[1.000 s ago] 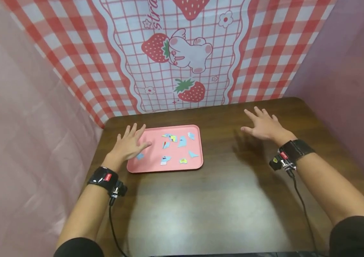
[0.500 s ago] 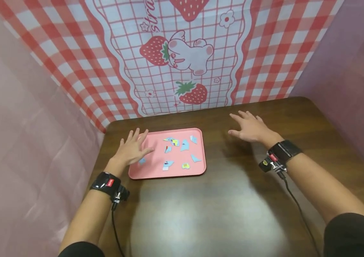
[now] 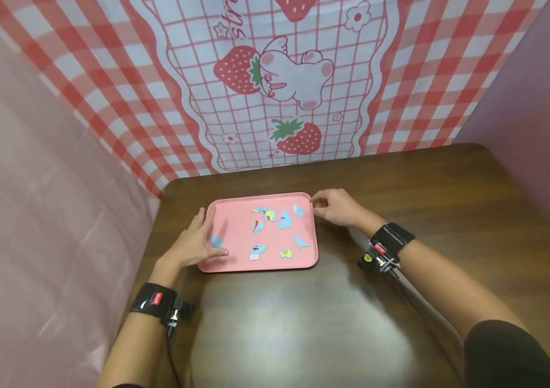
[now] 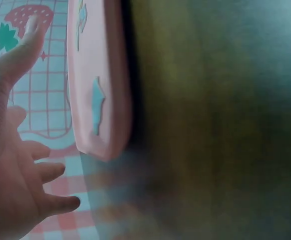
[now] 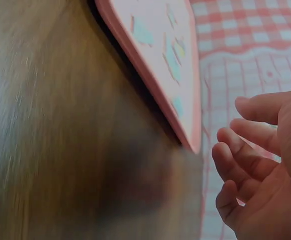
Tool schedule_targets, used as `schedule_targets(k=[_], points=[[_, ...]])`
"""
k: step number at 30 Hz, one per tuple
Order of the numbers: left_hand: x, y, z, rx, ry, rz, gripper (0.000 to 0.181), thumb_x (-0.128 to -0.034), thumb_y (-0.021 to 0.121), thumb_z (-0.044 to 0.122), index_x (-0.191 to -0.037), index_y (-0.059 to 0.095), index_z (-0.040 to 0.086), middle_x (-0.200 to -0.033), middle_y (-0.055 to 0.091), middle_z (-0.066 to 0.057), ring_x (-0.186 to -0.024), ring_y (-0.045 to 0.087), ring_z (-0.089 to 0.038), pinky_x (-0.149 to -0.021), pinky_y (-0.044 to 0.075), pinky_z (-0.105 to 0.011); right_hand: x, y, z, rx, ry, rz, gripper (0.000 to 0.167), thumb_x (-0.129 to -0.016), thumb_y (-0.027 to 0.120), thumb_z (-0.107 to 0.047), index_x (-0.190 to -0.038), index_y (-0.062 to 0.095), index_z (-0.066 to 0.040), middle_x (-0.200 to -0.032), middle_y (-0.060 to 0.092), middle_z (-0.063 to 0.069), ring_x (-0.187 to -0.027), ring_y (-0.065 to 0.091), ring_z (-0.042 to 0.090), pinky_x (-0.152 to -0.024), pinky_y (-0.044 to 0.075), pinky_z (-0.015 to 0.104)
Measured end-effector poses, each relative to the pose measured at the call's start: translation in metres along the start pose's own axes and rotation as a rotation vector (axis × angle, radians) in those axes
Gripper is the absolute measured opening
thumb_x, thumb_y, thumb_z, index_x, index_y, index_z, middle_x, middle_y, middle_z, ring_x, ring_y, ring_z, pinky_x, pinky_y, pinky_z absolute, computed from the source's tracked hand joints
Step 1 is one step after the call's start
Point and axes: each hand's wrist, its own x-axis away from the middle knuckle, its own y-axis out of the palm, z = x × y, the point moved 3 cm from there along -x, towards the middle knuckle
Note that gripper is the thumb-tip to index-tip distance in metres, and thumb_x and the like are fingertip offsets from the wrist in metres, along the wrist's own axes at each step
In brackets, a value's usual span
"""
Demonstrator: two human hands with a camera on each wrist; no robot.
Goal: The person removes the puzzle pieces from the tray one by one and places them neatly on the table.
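Note:
A pink tray (image 3: 238,264) lies on the table, bearing several irregular flat pieces in light blue, some with yellow, such as a yellow-marked piece (image 3: 286,253). My left hand (image 3: 188,245) is over the tray's left side, fingers spread and thumb above the near left corner; its fingers extend loosely in the left wrist view, apart from the tray (image 4: 93,60). By the tray's upper right edge is my right hand (image 3: 340,207), fingers loosely bent. In the right wrist view that hand (image 5: 265,160) holds nothing, and a gap separates it from the tray rim (image 5: 150,85).
The brown wooden table (image 3: 313,323) stretches in front of the tray and to its right. A strawberry-printed checked cloth (image 3: 304,91) hangs behind the table. Pink cloth (image 3: 61,188) hangs at the left, and a purplish one (image 3: 546,161) at the right. Cables trail from both wrist cameras.
My right hand has moved left from the bare table to the tray's right edge, its fingers bending. The left hand has come lower onto the tray's left side. The pieces keep their places.

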Motion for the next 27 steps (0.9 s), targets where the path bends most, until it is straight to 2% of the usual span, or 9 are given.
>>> schedule_targets(k=[4, 7, 11, 15, 20, 27], points=[[0.009, 0.007, -0.005, 0.158, 0.014, -0.02, 0.127, -0.0744, 0.087, 0.049, -0.164, 0.003, 0.014, -0.165, -0.006, -0.029, -0.149, 0.01, -0.05, -0.111, 0.024, -0.069, -0.014, 0.018, -0.008, 0.007, 0.014, -0.028, 0.028, -0.09, 0.072, -0.012, -0.114, 0.072, 0.001, -0.087, 0.068, 0.006, -0.08, 0.061, 0.02, -0.072, 0.05, 0.035], [0.016, 0.013, -0.01, 0.252, 0.007, -0.06, 0.129, -0.0745, 0.088, 0.048, -0.164, 0.0, 0.014, -0.163, -0.011, -0.031, -0.149, 0.006, -0.051, -0.112, 0.026, -0.066, -0.021, 0.031, -0.012, 0.042, 0.004, -0.046, 0.026, -0.088, 0.073, -0.01, -0.112, 0.073, 0.001, -0.085, 0.068, 0.005, -0.078, 0.061, 0.019, -0.071, 0.05, 0.035], [0.028, 0.021, -0.019, 0.27, -0.018, -0.103, 0.133, -0.0753, 0.086, 0.05, -0.162, -0.006, 0.008, -0.161, -0.013, -0.034, -0.148, -0.005, -0.052, -0.114, 0.013, -0.07, -0.031, 0.048, -0.016, 0.094, -0.037, -0.056, 0.026, -0.089, 0.074, -0.012, -0.111, 0.074, 0.001, -0.086, 0.071, 0.004, -0.078, 0.063, 0.017, -0.073, 0.052, 0.035], [0.036, 0.031, -0.028, 0.269, -0.018, -0.081, 0.134, -0.0755, 0.086, 0.049, -0.159, -0.006, -0.001, -0.163, -0.008, -0.031, -0.15, -0.008, -0.048, -0.115, 0.001, -0.068, -0.036, 0.061, -0.017, 0.132, -0.012, -0.048, 0.026, -0.091, 0.073, -0.017, -0.111, 0.075, -0.001, -0.092, 0.07, 0.006, -0.082, 0.062, 0.02, -0.076, 0.052, 0.037], [0.041, 0.041, -0.036, 0.289, -0.015, -0.022, 0.13, -0.0754, 0.088, 0.042, -0.157, 0.001, -0.009, -0.164, 0.001, -0.031, -0.151, -0.006, -0.045, -0.118, -0.003, -0.062, -0.04, 0.071, -0.017, 0.196, 0.027, -0.075, 0.033, -0.091, 0.073, -0.028, -0.117, 0.075, -0.008, -0.11, 0.066, 0.01, -0.102, 0.059, 0.026, -0.086, 0.05, 0.046], [0.039, 0.046, -0.039, 0.332, -0.044, 0.011, 0.127, -0.0759, 0.088, 0.041, -0.16, 0.003, -0.002, -0.166, 0.005, -0.026, -0.153, -0.007, -0.039, -0.119, -0.005, -0.058, -0.047, 0.076, -0.019, 0.341, 0.023, -0.097, 0.044, -0.088, 0.075, -0.04, -0.123, 0.073, -0.013, -0.115, 0.062, 0.009, -0.115, 0.053, 0.028, -0.089, 0.046, 0.05]])
